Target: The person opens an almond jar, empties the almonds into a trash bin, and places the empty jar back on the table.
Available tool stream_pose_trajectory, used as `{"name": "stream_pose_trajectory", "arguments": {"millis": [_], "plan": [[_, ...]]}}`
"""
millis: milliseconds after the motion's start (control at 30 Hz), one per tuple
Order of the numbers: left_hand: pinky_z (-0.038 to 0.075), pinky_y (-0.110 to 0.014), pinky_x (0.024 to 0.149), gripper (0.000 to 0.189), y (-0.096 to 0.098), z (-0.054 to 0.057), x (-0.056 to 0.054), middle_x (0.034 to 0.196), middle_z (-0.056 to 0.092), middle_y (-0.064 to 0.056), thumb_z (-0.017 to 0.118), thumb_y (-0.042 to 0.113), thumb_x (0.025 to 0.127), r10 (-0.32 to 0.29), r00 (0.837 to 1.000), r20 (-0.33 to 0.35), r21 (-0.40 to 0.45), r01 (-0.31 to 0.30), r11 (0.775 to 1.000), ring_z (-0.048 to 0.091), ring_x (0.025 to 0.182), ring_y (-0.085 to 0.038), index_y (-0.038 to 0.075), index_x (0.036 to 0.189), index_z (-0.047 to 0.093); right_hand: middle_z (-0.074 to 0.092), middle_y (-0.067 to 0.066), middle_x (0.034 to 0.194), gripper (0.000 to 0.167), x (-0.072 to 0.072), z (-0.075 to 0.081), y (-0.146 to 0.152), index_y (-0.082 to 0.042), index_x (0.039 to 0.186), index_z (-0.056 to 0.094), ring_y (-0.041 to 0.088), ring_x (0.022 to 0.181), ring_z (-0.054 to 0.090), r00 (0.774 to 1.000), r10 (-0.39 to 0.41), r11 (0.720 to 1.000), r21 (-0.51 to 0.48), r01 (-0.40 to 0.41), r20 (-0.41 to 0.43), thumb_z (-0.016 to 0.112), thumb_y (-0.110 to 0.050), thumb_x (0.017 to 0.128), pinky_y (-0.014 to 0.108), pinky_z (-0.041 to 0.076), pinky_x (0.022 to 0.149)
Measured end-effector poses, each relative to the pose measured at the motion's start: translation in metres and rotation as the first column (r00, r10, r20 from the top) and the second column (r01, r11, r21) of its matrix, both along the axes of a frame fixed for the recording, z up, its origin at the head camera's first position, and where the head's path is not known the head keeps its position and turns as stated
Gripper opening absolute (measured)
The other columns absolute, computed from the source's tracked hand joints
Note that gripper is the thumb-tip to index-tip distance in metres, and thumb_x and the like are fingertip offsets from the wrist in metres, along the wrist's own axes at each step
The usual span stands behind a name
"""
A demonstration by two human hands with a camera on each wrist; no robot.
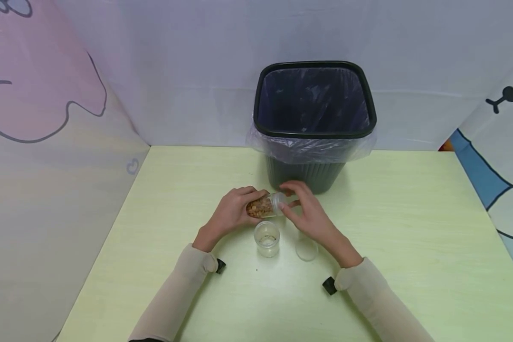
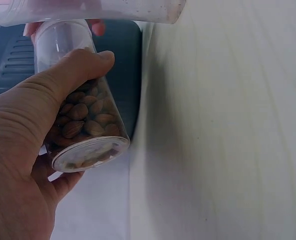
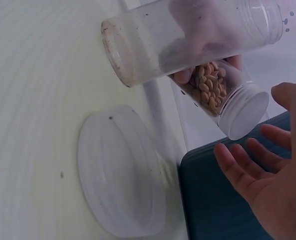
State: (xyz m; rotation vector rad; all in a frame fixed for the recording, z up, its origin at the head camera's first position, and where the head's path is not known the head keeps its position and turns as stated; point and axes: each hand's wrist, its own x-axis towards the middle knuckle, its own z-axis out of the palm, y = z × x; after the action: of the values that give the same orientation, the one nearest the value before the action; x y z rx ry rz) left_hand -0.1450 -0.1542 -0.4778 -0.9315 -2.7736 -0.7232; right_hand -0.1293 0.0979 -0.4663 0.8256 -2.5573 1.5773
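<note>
A clear jar of almonds [image 1: 260, 207] lies tilted on its side in my left hand [image 1: 234, 209], which grips it round its body, the thumb across the wall in the left wrist view. Its whitish screw lid [image 3: 245, 112] is on and points right. My right hand [image 1: 311, 216] is beside that lid, its fingers loosely bent and apart from it in the right wrist view. Just below stands a second clear jar [image 1: 267, 242], uncovered, with small brown specks inside. A loose clear lid [image 3: 120, 170] rests on the table to its right.
Behind the hands stands a dark trash bin [image 1: 308, 173] with a black rim and a thin plastic liner. The pale yellow-green table [image 1: 410, 237] reaches a light cloth backdrop [image 1: 188, 71] at the back and sides.
</note>
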Motion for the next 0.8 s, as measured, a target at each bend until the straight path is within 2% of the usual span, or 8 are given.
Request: {"name": "stream_pose_trajectory", "arguments": {"millis": [167, 267, 367, 467, 567, 667, 800], "plan": [[0.057, -0.041, 0.086, 0.072, 0.0010, 0.0007, 0.0002, 0.113, 0.072, -0.002, 0.096, 0.040, 0.072, -0.001, 1.000, -0.006, -0.007, 0.001, 1.000, 0.068, 0.095, -0.019, 0.016, 0.135, 0.071, 0.065, 0.014, 0.129, 0.043, -0.0001, 0.0022, 0.0002, -0.003, 0.140, 0.056, 0.025, 0.104, 0.066, 0.996, -0.057, 0.995, 0.081, 0.052, 0.063, 0.066, -0.023, 0.103, 0.040, 0.060, 0.083], [0.057, -0.041, 0.087, 0.072, 0.0013, 0.0005, -0.0001, 0.114, 0.073, -0.002, 0.096, 0.040, 0.072, -0.004, 1.000, -0.011, -0.009, 0.004, 1.000, 0.069, 0.096, -0.020, 0.016, 0.135, 0.071, 0.064, 0.014, 0.130, 0.042, 0.0001, 0.0018, 0.0010, -0.003, 0.139, 0.057, 0.027, 0.110, 0.064, 0.996, -0.035, 0.998, 0.055, 0.031, 0.078, 0.068, -0.019, 0.101, 0.041, 0.061, 0.085], [0.057, -0.041, 0.086, 0.071, 0.0011, 0.0004, -0.0003, 0.112, 0.073, -0.002, 0.096, 0.040, 0.072, -0.006, 1.000, -0.017, -0.009, 0.006, 1.000, 0.069, 0.095, -0.019, 0.017, 0.134, 0.071, 0.061, 0.016, 0.134, 0.043, 0.0002, 0.0007, 0.0020, -0.002, 0.138, 0.057, 0.030, 0.120, 0.061, 0.997, 0.023, 1.000, -0.008, -0.023, 0.072, 0.071, -0.009, 0.098, 0.042, 0.061, 0.091], [0.057, -0.041, 0.085, 0.071, 0.0004, -0.0002, -0.0007, 0.111, 0.073, -0.001, 0.096, 0.041, 0.072, -0.007, 1.000, -0.024, -0.015, 0.007, 1.000, 0.069, 0.093, -0.018, 0.017, 0.134, 0.071, 0.056, 0.017, 0.140, 0.046, 0.0001, -0.0014, 0.0031, -0.002, 0.137, 0.057, 0.032, 0.129, 0.056, 0.995, 0.096, 0.994, -0.062, -0.093, 0.041, 0.071, 0.001, 0.094, 0.047, 0.058, 0.099], [0.057, -0.042, 0.085, 0.071, 0.0003, -0.0009, -0.0010, 0.111, 0.073, -0.001, 0.096, 0.042, 0.072, -0.010, 0.999, -0.030, -0.017, 0.010, 1.000, 0.070, 0.094, -0.018, 0.017, 0.134, 0.071, 0.053, 0.017, 0.144, 0.050, 0.0004, -0.0027, 0.0037, -0.003, 0.138, 0.056, 0.033, 0.134, 0.052, 0.990, 0.140, 0.988, -0.066, -0.140, -0.009, 0.071, 0.007, 0.091, 0.051, 0.054, 0.105], [0.056, -0.041, 0.085, 0.072, 0.0005, -0.0016, -0.0013, 0.112, 0.073, -0.001, 0.096, 0.042, 0.072, -0.012, 1.000, -0.028, -0.013, 0.011, 1.000, 0.069, 0.094, -0.018, 0.017, 0.134, 0.071, 0.050, 0.017, 0.146, 0.053, 0.0006, -0.0031, 0.0037, -0.003, 0.140, 0.054, 0.033, 0.138, 0.049, 0.989, 0.141, 0.989, -0.043, -0.143, -0.050, 0.071, 0.006, 0.091, 0.053, 0.052, 0.107], [0.056, -0.041, 0.084, 0.073, 0.0010, -0.0017, -0.0011, 0.112, 0.073, -0.001, 0.096, 0.041, 0.071, -0.011, 1.000, -0.024, -0.008, 0.011, 1.000, 0.069, 0.093, -0.018, 0.017, 0.134, 0.071, 0.048, 0.020, 0.147, 0.053, 0.0007, -0.0017, 0.0028, -0.001, 0.143, 0.051, 0.038, 0.136, 0.051, 0.995, 0.080, 0.996, -0.024, -0.082, -0.054, 0.071, -0.003, 0.094, 0.053, 0.056, 0.101]]}}
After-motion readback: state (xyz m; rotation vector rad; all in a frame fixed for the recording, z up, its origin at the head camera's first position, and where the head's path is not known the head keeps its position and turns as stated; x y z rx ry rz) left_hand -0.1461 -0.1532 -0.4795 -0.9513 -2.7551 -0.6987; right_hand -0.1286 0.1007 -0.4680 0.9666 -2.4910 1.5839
